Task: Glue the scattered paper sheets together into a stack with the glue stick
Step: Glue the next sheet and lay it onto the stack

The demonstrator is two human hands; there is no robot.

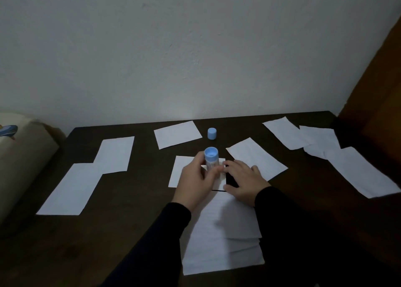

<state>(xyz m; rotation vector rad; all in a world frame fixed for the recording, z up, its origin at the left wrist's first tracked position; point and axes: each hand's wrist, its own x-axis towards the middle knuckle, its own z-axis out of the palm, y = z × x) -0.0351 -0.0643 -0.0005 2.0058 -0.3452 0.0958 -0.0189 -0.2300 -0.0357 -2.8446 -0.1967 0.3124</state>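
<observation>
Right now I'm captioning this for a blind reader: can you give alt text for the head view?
A left hand holds an uncapped blue glue stick upright over a sheet on a dark table, while the right hand rests flat beside it. Its cap stands behind, a paper stack lies nearer, and loose sheets lie around.

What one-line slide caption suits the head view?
Left hand holds uncapped glue stick over paper sheet; cap behind.

Dim light is noted. A dark wooden worktop (130, 232) is set against a plain white textured wall (173, 47). Left of the worktop a cream cushion (19, 156) is seen; right of it, brown wooden furniture (377, 104).
</observation>
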